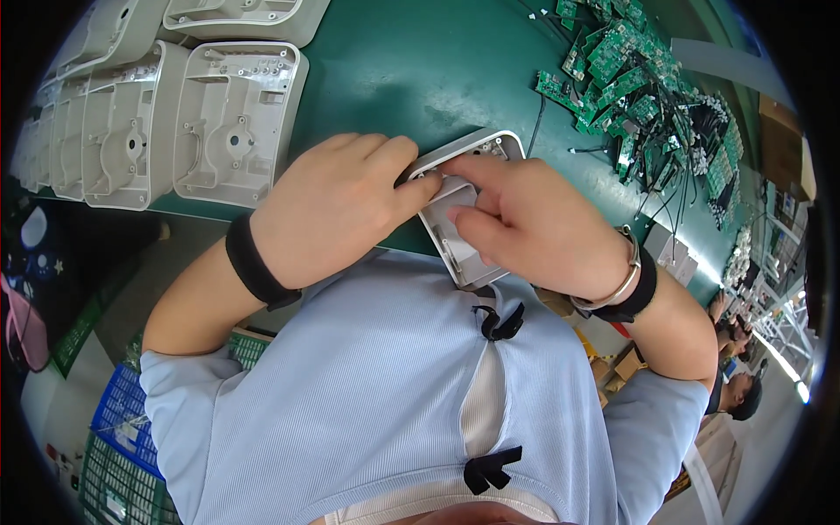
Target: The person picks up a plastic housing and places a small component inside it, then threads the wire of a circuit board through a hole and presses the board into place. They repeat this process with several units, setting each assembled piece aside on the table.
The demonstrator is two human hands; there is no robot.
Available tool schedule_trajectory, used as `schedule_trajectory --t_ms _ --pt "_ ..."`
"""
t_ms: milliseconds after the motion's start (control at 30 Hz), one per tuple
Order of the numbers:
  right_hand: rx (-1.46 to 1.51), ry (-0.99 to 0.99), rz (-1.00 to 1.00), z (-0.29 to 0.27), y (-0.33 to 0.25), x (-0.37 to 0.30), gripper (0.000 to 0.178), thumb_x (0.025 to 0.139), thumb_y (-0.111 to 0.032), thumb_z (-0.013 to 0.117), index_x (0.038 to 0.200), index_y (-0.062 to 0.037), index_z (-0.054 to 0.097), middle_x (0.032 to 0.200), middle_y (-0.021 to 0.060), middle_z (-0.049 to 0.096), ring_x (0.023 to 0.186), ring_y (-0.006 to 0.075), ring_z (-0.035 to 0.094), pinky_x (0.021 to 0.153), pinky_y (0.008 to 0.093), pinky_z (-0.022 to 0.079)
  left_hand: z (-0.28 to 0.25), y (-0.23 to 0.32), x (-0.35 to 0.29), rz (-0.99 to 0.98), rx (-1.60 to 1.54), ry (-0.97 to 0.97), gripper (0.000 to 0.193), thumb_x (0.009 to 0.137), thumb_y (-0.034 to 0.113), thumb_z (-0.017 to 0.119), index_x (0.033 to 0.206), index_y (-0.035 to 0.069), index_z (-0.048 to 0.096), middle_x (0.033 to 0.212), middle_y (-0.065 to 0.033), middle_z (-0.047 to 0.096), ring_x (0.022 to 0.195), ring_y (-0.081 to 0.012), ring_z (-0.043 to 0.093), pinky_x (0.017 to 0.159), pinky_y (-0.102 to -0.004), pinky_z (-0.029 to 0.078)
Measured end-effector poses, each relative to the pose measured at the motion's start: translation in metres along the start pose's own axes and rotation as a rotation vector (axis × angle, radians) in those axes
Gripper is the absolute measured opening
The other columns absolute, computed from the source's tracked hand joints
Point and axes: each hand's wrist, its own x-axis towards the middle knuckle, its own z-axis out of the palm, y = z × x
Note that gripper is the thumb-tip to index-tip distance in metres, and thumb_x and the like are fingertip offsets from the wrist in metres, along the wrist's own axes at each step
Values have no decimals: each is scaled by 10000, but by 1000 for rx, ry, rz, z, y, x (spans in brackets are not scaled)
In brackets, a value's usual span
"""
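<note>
- Right now, all the action is on the light-grey, tray-shaped plastic housing, tilted at the green tabletop's near edge, its open side up and its lower end jutting past that edge, close to the blue ribbed top.
- The left hand has its fingers curled at the housing's left rim, gripping it, thumb reaching over the wall.
- Over comes the right hand, index finger and thumb apart inside the housing, the index tip beside the left thumb; whether they touch some small part, I cannot tell.
- Just beyond, a thin black cable lies on the tabletop.
- Toward the right edge, a heap of green circuit boards tangled with black wires!
- And along the left edge, more light-grey plastic housings stand packed together, hollow sides showing.
</note>
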Motion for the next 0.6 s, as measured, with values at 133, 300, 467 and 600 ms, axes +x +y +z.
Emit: schedule_trajectory --t_ms 133,300,467,600 --pt "-243 128 -159 0 -1 -13 361 993 -53 634 1342 39 623 663 48 650 516 145 567 512 323 427 -5 -1 5 5 3 -66 316 874 148 681 1183 105 734 1065 -82 605 959 -261 662 866 -388 536" --pt "-135 384 -47 -25 -8 -57 323 942 -49 687 1262 0 691 849 129 703 665 258 632 630 341 490 -6 4 4 -7 34 -90 306 888 179 696 1183 98 711 1037 -80 593 942 -260 656 858 -390 531" --pt "-644 640 -382 -16 31 -62 312 928 -118 739 1228 -34 720 1187 178 696 970 332 673 794 382 527 -14 6 5 29 44 -38 275 869 166 681 1130 79 694 1006 -78 601 940 -252 652 841 -382 525" --pt "-828 674 -442 2 33 -47 341 896 -193 785 1190 -30 729 1430 196 588 1213 382 608 914 442 525 -19 9 6 30 90 -65 313 859 168 691 1159 82 708 1169 -98 661 1024 -268 673 922 -398 536"
